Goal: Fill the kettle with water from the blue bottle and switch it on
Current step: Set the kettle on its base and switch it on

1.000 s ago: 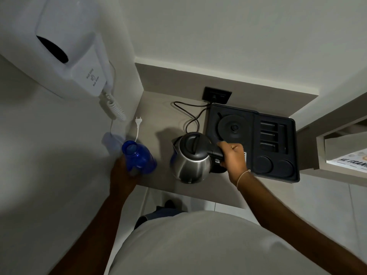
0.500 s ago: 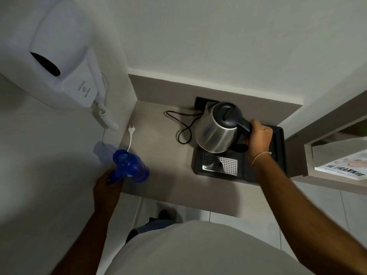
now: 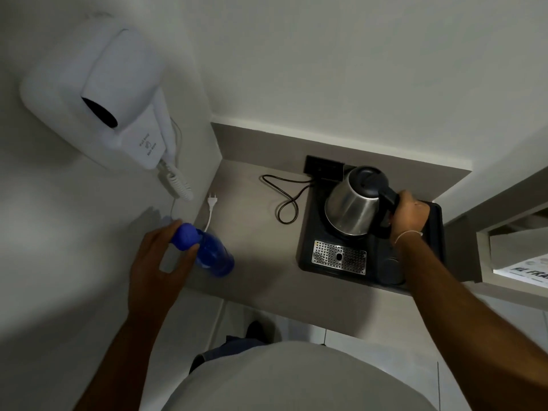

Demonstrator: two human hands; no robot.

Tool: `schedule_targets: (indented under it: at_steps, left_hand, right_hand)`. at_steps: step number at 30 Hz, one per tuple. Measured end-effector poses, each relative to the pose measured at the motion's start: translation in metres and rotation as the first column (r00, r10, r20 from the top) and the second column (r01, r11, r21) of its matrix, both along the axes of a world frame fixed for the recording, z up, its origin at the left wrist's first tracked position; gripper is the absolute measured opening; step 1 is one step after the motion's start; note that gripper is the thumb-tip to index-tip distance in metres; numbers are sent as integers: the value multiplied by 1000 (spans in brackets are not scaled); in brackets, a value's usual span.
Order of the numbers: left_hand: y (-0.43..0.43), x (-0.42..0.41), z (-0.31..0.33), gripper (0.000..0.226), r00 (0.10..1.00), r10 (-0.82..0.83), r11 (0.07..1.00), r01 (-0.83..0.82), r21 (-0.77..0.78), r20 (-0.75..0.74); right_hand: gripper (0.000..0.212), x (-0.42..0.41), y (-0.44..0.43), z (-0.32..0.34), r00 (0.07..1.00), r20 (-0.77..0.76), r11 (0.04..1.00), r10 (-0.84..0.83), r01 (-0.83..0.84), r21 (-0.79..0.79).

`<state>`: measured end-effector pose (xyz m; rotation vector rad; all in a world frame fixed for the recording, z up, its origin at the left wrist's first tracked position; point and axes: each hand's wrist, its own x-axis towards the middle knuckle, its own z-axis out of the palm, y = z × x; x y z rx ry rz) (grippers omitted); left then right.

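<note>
Steel kettle with black handle [image 3: 353,206]: set on black tray [image 3: 305,247], right hand [image 3: 410,215] gripping handle. Translucent blue bottle [image 3: 210,253]: on counter [image 3: 258,232], left hand [image 3: 161,262] fingers around its cap. Switching-on apparently outstanding.

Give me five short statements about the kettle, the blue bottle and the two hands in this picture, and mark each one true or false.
1. The right hand grips the kettle by its black handle. True.
2. The kettle's lid is open. False: the dark lid is down.
3. The left hand holds a blue cap at the top of the blue bottle. True.
4. The kettle is beside the bottle at the left edge of the counter. False: it is on the black tray, at the right.
5. The white plug sits in the black wall socket. False: it lies loose on the counter.
</note>
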<state>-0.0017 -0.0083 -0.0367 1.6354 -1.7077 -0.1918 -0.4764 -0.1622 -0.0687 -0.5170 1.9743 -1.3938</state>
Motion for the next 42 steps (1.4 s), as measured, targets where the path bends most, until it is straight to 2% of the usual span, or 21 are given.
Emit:
schedule_targets:
  at_steps: [3,8,13,28,35,42]
  left_hand:
    - [-8,-2,7,60,997,-47,996,42,80,55]
    - [-17,-1,16,64,998,-59,975,50,215,34]
    - [-22,9,26,64,981,-177,929,140,343,78]
    - [-27,13,21,63,989,-137,904,151,400,-62]
    - [-32,15,30,66,970,-227,870,242,428,-87]
    - [-35,13,33,70,965,-247,856,260,447,-89]
  right_hand:
    - [40,-4,-1,-7,999,-39,1000,28,-27,13]
    - [39,-9,-5,-14,997,-44,998,67,-66,25]
    - [37,-18,-11,-14,994,-35,995,99,-98,34]
    - [35,-15,-15,-21,996,-40,997,78,-79,-6]
    - [36,-17,-17,-20,994,-58,996,91,-91,0]
    - [34,-22,-27,-16,988,-53,990,143,-143,6]
